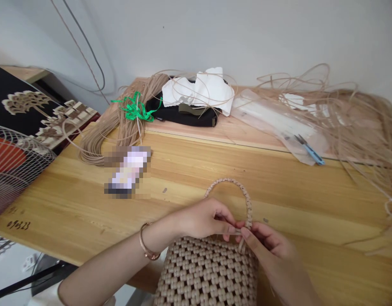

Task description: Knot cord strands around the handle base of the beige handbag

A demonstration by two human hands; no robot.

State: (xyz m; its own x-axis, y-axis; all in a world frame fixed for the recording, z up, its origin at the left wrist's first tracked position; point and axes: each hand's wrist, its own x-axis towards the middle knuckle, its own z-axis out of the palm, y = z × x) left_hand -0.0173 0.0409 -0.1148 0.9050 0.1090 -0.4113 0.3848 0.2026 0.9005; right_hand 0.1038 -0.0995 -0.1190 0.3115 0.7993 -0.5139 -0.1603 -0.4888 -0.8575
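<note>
A beige woven basket [208, 272] stands at the near edge of the wooden table [87, 204], with a braided arched handle [243, 195] rising from its rim. My left hand [199, 219], a bracelet on its wrist, is closed with fingers pinched on a strand where the handle meets the rim. My right hand [269, 246] is closed too, thumb and fingers pinching the same strand at the handle's base. The fingertips of both hands touch there.
A coil of rattan strands [119, 127] tied with green ribbon [135, 108] lies at the back left. A black pouch [183, 114] with white paper [199, 91] sits behind. Blue snips [309, 149] rest on clear plastic. Loose strands [358, 119] spread right. A fan grille [11, 165] stands left.
</note>
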